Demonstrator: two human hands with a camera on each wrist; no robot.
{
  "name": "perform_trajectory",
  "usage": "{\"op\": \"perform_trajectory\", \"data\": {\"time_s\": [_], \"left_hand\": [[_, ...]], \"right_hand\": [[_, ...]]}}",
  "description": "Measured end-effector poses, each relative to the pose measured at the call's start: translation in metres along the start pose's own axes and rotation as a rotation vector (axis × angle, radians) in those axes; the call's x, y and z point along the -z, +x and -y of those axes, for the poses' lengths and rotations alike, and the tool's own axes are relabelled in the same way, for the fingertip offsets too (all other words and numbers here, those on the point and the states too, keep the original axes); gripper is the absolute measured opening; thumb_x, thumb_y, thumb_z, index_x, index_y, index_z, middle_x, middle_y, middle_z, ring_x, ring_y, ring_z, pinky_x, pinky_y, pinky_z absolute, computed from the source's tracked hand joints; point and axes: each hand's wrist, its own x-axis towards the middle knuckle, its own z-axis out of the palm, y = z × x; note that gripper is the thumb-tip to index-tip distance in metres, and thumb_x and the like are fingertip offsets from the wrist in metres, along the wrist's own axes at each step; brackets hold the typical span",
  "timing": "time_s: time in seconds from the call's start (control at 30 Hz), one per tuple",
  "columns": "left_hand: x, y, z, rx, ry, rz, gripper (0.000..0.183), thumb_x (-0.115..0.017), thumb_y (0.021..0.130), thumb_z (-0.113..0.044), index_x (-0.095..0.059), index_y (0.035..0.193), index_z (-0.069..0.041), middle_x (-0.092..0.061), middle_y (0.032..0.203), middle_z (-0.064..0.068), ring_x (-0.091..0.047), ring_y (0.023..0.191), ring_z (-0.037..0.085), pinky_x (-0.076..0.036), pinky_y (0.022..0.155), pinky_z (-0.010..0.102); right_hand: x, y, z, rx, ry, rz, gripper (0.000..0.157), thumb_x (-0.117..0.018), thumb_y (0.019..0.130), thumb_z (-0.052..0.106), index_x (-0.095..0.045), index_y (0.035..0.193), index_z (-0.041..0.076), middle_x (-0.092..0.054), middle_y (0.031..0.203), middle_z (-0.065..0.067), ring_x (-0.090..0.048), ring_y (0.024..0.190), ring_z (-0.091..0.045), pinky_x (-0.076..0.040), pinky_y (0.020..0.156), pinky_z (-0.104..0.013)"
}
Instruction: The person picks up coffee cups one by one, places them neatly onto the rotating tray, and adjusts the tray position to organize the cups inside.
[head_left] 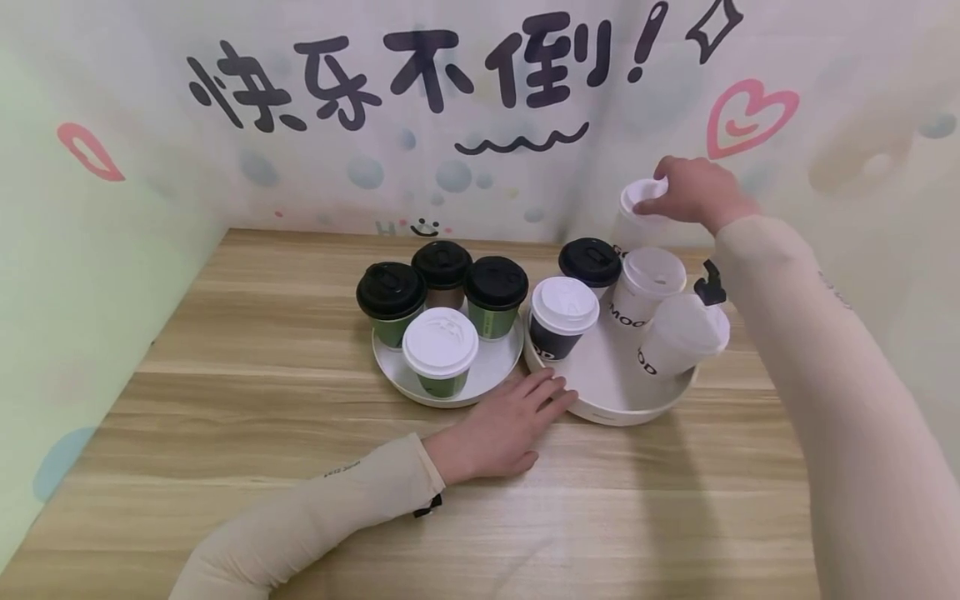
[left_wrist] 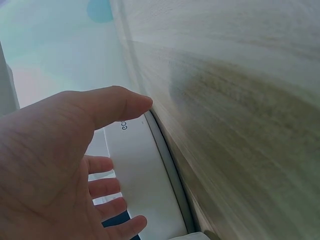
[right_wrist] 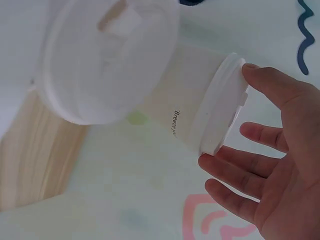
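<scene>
My right hand (head_left: 697, 193) grips a white lidded paper cup (head_left: 632, 223) by the lid at the back right. In the right wrist view, thumb and fingers span the lid (right_wrist: 222, 105) of this cup. My left hand (head_left: 504, 427) rests with relaxed fingers at the near-left rim of a round white tray (head_left: 607, 400). On that tray are a dark cup with a white lid (head_left: 564, 317), a black-lidded cup (head_left: 589, 262), a white cup (head_left: 647, 287) and another white cup (head_left: 681, 337) nearest the front. Whether the gripped cup touches the tray is hidden.
Left of the tray, a white plate (head_left: 397, 373) holds several cups: a white-lidded green cup (head_left: 440, 350) in front and black-lidded cups (head_left: 390, 292) behind. Both stand on a wood-grain table (head_left: 247, 367). A printed cloth backdrop (head_left: 315, 175) rises behind the table.
</scene>
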Motion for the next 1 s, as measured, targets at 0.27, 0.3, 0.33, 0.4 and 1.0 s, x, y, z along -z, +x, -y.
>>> {"op": "perform_trajectory", "data": {"time_s": [0.27, 0.3, 0.33, 0.4, 1.0], "left_hand": [[0.002, -0.001, 0.000, 0.005, -0.004, 0.017, 0.085, -0.068, 0.088, -0.045, -0.026, 0.156, -0.018, -0.033, 0.159, 0.005, -0.024, 0.152, 0.026, -0.037, 0.119, 0.040], [0.002, -0.001, 0.000, 0.005, -0.003, 0.019, 0.085, -0.068, 0.088, -0.045, -0.026, 0.156, -0.018, -0.033, 0.159, 0.005, -0.024, 0.152, 0.026, -0.037, 0.119, 0.040], [0.002, -0.001, 0.000, 0.005, -0.005, 0.020, 0.085, -0.068, 0.088, -0.045, -0.025, 0.156, -0.018, -0.032, 0.159, 0.005, -0.024, 0.152, 0.026, -0.037, 0.119, 0.040], [0.002, -0.001, 0.000, 0.004, -0.002, 0.022, 0.085, -0.068, 0.087, -0.045, -0.025, 0.156, -0.018, -0.032, 0.159, 0.005, -0.024, 0.152, 0.026, -0.037, 0.119, 0.041], [0.003, -0.002, 0.002, -0.035, 0.040, 0.033, 0.089, -0.066, 0.088, -0.047, -0.021, 0.158, -0.016, -0.030, 0.160, 0.005, -0.021, 0.153, 0.026, -0.036, 0.120, 0.040]], "right_hand": [[0.029, -0.012, 0.005, 0.013, 0.001, -0.049, 0.079, -0.059, 0.091, 0.052, -0.042, 0.141, -0.007, -0.055, 0.131, -0.032, -0.054, 0.108, -0.046, -0.046, 0.092, -0.060], [0.032, -0.014, 0.005, 0.015, -0.001, -0.055, 0.080, -0.059, 0.091, 0.053, -0.042, 0.141, -0.008, -0.055, 0.131, -0.032, -0.054, 0.108, -0.046, -0.046, 0.091, -0.060], [0.036, -0.016, 0.006, 0.019, -0.001, -0.062, 0.081, -0.059, 0.090, 0.054, -0.043, 0.140, -0.008, -0.055, 0.130, -0.032, -0.054, 0.108, -0.046, -0.047, 0.091, -0.059], [0.041, -0.020, 0.006, 0.029, -0.001, -0.074, 0.081, -0.059, 0.090, 0.055, -0.044, 0.139, -0.008, -0.057, 0.127, -0.033, -0.055, 0.106, -0.045, -0.048, 0.088, -0.057], [0.061, -0.066, 0.003, 0.108, 0.053, -0.148, 0.075, -0.067, 0.086, 0.055, -0.053, 0.130, -0.003, -0.060, 0.123, -0.031, -0.058, 0.106, -0.041, -0.045, 0.078, -0.044]]}}
